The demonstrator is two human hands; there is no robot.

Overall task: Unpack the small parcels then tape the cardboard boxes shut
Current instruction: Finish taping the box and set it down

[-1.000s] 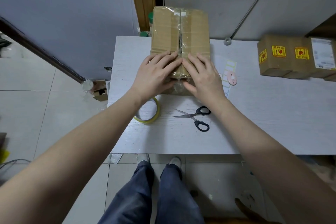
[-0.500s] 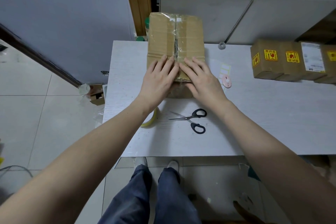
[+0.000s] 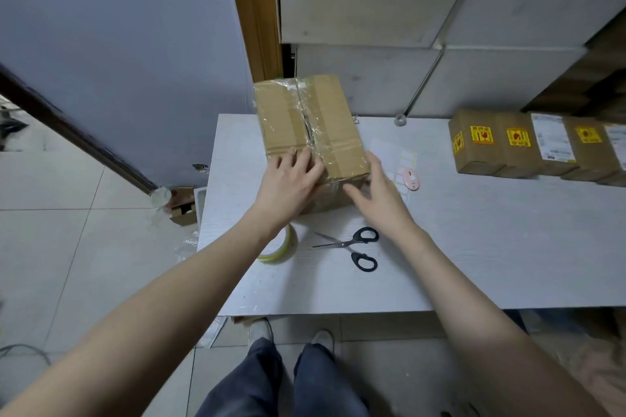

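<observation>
My left hand (image 3: 288,179) lies flat, fingers spread, on the taped cardboard box (image 3: 311,125); my right hand (image 3: 377,189), open, cups its near right corner. Scissors (image 3: 355,245) lie nearer.

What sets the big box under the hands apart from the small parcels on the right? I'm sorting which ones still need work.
The big cardboard box has clear tape along its top seam and no stickers; the small parcels carry yellow stickers and white shipping labels. The box is much larger and stands alone; the parcels sit side by side in a row. The left hand rests on the box and the right hand is at its corner; nobody touches the parcels. All are brown cardboard on the white table.
</observation>
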